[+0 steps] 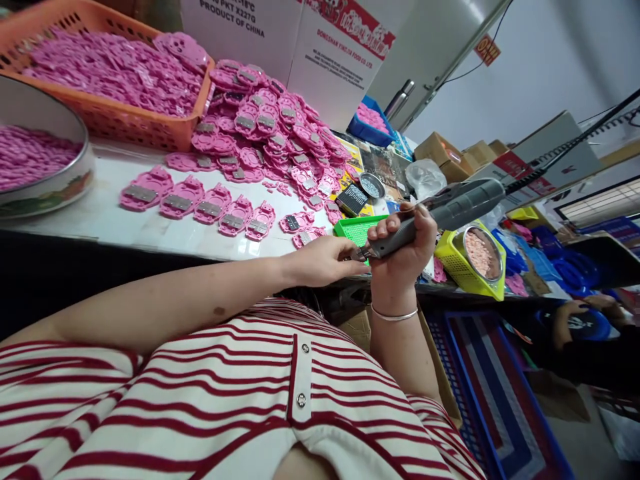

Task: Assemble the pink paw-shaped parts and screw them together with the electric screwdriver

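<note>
My right hand (403, 243) is wrapped around a grey electric screwdriver (450, 207), which slants down to the left. At its tip, the thumb and fingers of my left hand (325, 260) are pinched together; whatever small thing they hold there is hidden. Just beyond the tip lies a green mesh tray (360, 230). Two pink plastic casings with metal plates, one of them the nearer casing (307, 237), lie left of the tray. Farther left, several similar casings (213, 204) stand in a row along the table edge.
A large heap of pink casings (270, 127) rises behind the row. An orange basket (195, 127) and a round metal basin (75, 173) hold pink parts. A small black dish (373, 185) holds screws. Right are a yellow basket (453, 267) and another person's hand (567, 320).
</note>
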Action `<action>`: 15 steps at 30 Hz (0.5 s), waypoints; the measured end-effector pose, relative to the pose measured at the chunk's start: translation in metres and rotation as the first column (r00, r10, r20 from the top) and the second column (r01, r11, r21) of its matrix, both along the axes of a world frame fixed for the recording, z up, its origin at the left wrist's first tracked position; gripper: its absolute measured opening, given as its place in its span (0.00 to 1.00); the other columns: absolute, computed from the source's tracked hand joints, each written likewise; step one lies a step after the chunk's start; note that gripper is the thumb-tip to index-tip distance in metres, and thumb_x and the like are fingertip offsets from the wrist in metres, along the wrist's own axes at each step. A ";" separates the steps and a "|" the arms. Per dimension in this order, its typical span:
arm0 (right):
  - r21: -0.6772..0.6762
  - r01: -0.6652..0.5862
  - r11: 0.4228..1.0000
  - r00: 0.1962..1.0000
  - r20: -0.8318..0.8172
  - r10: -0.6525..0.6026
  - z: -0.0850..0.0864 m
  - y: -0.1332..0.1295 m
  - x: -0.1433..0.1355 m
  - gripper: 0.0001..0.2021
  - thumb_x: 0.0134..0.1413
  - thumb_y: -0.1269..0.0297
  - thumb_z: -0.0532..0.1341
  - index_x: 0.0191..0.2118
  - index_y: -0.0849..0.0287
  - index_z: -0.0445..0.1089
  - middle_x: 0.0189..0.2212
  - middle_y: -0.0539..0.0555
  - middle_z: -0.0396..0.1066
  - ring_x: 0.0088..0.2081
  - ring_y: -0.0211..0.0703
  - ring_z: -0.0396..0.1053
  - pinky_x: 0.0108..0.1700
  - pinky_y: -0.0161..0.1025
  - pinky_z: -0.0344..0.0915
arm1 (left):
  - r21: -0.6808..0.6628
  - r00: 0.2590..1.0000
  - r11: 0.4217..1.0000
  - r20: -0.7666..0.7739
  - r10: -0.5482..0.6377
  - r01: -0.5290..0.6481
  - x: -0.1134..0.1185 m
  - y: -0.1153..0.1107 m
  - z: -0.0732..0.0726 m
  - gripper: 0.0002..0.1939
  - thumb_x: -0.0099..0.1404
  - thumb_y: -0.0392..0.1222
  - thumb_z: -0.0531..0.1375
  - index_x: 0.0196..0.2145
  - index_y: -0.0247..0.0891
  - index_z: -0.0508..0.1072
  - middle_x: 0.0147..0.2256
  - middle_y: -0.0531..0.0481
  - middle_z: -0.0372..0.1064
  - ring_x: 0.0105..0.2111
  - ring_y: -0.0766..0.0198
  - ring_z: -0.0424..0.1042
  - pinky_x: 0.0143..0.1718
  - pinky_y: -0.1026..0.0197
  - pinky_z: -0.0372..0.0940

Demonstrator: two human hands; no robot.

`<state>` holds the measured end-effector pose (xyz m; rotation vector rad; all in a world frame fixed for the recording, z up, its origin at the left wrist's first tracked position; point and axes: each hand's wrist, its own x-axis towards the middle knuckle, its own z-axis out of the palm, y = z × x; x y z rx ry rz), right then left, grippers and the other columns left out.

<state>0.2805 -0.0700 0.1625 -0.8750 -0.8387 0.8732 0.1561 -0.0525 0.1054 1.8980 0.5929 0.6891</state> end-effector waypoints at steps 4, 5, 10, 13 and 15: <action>0.009 -0.083 0.996 0.996 -0.018 0.083 0.002 0.000 0.003 0.14 0.42 0.51 0.64 0.30 0.56 0.67 0.15 0.40 0.55 0.16 0.28 0.55 0.19 0.29 0.57 | -0.414 0.939 0.854 0.267 -0.217 0.315 -0.004 0.010 -0.004 0.26 0.62 0.64 0.59 0.35 0.35 0.75 0.34 0.48 0.75 0.36 0.62 0.71 0.42 0.59 0.63; 0.009 -0.101 0.995 0.995 -0.021 0.102 0.002 0.000 0.003 0.14 0.41 0.50 0.64 0.30 0.56 0.67 0.15 0.40 0.55 0.16 0.28 0.54 0.18 0.29 0.56 | -0.445 0.926 0.826 0.302 -0.224 0.346 -0.004 0.011 -0.005 0.25 0.61 0.63 0.61 0.35 0.35 0.76 0.35 0.47 0.75 0.37 0.62 0.71 0.44 0.59 0.63; 0.054 -0.035 0.998 0.999 -0.028 0.036 -0.003 -0.002 -0.001 0.12 0.43 0.52 0.63 0.29 0.55 0.68 0.15 0.40 0.56 0.16 0.28 0.55 0.18 0.29 0.57 | -0.299 0.971 0.941 0.223 -0.090 0.156 -0.001 0.008 -0.006 0.17 0.60 0.53 0.64 0.29 0.34 0.75 0.27 0.52 0.70 0.29 0.67 0.66 0.35 0.62 0.60; 0.068 0.042 0.997 0.999 -0.027 -0.040 -0.007 -0.002 -0.002 0.10 0.46 0.54 0.62 0.30 0.54 0.68 0.16 0.41 0.57 0.17 0.29 0.57 0.20 0.29 0.58 | -0.123 0.983 0.987 0.141 0.119 -0.102 0.001 0.005 -0.005 0.10 0.58 0.46 0.65 0.28 0.35 0.76 0.27 0.53 0.70 0.31 0.65 0.67 0.36 0.61 0.60; 0.056 0.059 0.997 0.998 -0.022 -0.058 -0.008 -0.002 -0.001 0.10 0.48 0.53 0.62 0.30 0.55 0.67 0.16 0.41 0.57 0.17 0.29 0.58 0.20 0.29 0.59 | -0.106 0.981 0.986 0.128 0.144 -0.131 0.002 0.005 -0.004 0.09 0.56 0.45 0.66 0.29 0.36 0.76 0.28 0.53 0.70 0.31 0.65 0.66 0.37 0.61 0.59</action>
